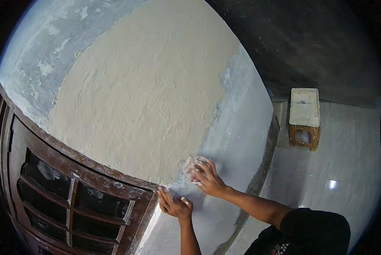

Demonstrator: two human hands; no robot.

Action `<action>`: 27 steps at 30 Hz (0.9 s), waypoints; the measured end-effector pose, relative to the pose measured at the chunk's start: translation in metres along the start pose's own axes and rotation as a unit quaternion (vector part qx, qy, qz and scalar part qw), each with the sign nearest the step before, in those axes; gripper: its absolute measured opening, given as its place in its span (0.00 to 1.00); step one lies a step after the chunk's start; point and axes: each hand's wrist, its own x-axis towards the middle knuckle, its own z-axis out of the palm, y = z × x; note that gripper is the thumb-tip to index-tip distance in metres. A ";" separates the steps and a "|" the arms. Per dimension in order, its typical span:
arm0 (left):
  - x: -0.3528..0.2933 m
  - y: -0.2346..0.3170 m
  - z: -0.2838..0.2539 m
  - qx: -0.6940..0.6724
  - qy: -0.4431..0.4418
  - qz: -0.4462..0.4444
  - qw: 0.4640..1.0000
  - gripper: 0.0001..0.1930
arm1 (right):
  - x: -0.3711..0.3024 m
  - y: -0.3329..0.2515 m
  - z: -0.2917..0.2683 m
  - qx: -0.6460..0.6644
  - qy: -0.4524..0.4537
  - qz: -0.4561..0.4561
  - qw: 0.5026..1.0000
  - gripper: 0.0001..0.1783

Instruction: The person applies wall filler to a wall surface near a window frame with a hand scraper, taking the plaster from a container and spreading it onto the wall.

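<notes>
My right hand (208, 178) presses a crumpled whitish cloth (190, 166) against the wall, its fingers wrapped over it. The cloth is slightly blurred, and its exact material is hard to make out. It meets the lower right edge of a thick, textured cream coat (143, 93) that spreads over the wall. My left hand (176, 205) rests lower down, beside the corner of the brown wooden frame (146, 185). Its fingers are stretched out and hold nothing. White smears mark the fingers of both hands.
A dark wooden window panel (72, 199) with several glass panes fills the lower left. Bare greyish-white wall (241, 114) borders the coat. On the tiled floor (348, 148) at right, a brown stool (304, 137) carries a cream-coated tray (305, 90).
</notes>
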 end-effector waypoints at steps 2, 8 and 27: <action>0.004 0.005 0.001 -0.002 -0.011 -0.007 1.000 0.28 | 0.017 -0.005 0.002 -0.038 -0.015 0.019 0.999 0.33; 0.000 0.003 0.002 -0.001 -0.006 -0.003 1.000 0.29 | -0.010 0.002 0.001 -0.035 -0.048 0.025 0.998 0.34; -0.002 0.002 0.004 -0.010 -0.017 0.003 1.000 0.28 | -0.025 -0.003 0.006 -0.041 -0.014 -0.014 0.999 0.32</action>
